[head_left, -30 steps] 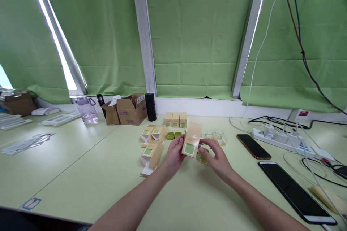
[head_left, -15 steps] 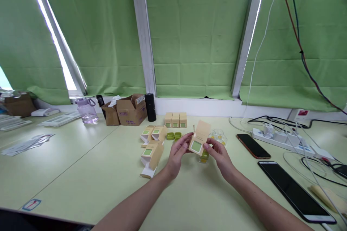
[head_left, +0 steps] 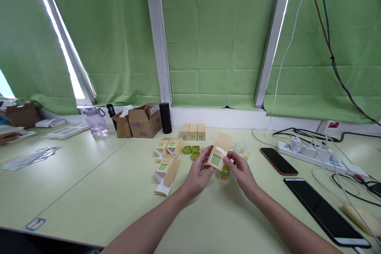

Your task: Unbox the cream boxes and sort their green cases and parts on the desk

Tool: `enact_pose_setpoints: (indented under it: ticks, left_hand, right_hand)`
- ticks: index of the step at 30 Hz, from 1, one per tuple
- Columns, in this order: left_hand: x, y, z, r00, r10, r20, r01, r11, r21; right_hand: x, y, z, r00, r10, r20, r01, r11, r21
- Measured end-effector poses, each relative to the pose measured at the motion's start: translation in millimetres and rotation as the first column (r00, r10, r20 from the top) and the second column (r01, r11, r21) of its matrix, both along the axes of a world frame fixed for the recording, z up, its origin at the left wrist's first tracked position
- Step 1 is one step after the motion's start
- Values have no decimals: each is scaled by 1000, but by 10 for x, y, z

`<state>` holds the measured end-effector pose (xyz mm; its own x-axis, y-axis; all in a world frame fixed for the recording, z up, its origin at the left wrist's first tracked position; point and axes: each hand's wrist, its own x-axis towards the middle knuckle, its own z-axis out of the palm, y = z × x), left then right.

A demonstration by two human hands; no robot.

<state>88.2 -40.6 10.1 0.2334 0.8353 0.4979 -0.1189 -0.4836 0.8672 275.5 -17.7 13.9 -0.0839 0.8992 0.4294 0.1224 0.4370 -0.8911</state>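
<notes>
Between my two hands is a small tan cardboard box [head_left: 215, 161] with a green square on its front and its top flap raised. My left hand [head_left: 199, 177] grips its left side, fingers partly hidden behind it. At its lower right, my right hand [head_left: 240, 170] pinches the edge between thumb and fingers. Just below the box, a small clear jar with a green lid [head_left: 224, 173] stands on the table. Several green lids [head_left: 187, 149] lie beyond my left hand, and several clear jars [head_left: 242, 151] beyond my right. Open tan boxes [head_left: 169, 168] lie to the left.
Three closed tan boxes [head_left: 193, 131] stand in a row at the back. A brown carton [head_left: 144, 123], black cylinder [head_left: 165, 118] and purple bottle [head_left: 97, 123] are back left. On the right are two phones [head_left: 278, 161] and a power strip [head_left: 309, 152] with cables.
My left thumb has shifted down and right along the box's lower edge; the box stays nearly in place. A brownish shape, unclear, has appeared at the far left edge.
</notes>
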Motion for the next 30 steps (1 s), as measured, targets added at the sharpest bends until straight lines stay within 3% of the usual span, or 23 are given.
enact_pose_setpoints:
  ticks: [15,23,30]
  left_hand:
    - [16,-36,50,999,-15,43,15,1000,12]
    - [14,-81,96,1000,3,2,-3,1000,28]
    - [75,-74,102,990,118,-78,-117,993,16]
  right_hand:
    - [-18,-19,0,1000,5,23,-4,1000,-11]
    - [-15,18,14,974,145,-173,-168,978,-127]
    - [-32,-24,93,956,148,-253,-194,967,-165]
